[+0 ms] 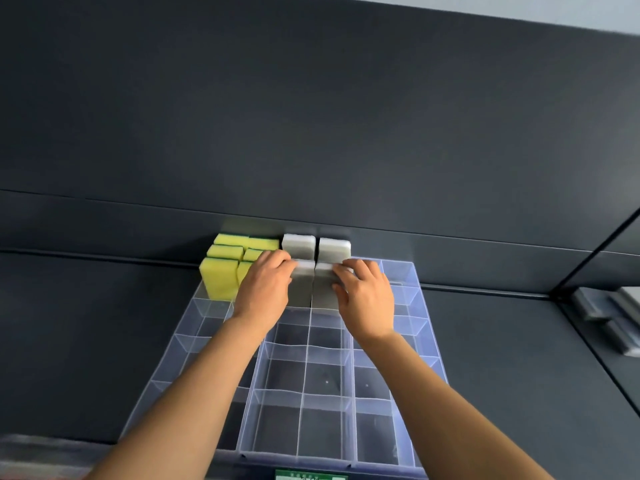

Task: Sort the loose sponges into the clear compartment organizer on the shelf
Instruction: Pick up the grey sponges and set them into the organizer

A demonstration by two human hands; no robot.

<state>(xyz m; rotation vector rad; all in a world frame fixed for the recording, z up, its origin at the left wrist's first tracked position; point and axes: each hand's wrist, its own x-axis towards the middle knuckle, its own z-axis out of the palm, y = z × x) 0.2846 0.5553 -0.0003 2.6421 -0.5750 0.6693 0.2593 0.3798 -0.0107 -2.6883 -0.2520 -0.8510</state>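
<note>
The clear compartment organizer (408, 344) lies on a dark shelf, its far rows filled. Several yellow sponges with green backs (221, 277) stand upright in the far left compartments. Two white-grey sponges (333, 250) stand in the farthest row to their right. Just in front of them, my left hand (265, 289) holds the top of a grey sponge (302, 289), and my right hand (365, 292) holds the top of the neighbouring grey sponge (323, 292). Both sponges stand upright side by side in adjoining compartments. My fingertips are partly hidden behind the sponges.
The near rows of the organizer (304, 420) hold nothing. A dark back wall (311, 133) rises right behind the far sponges. Grey objects (609, 317) lie on the shelf at the right edge. A green label (311, 475) shows at the organizer's front.
</note>
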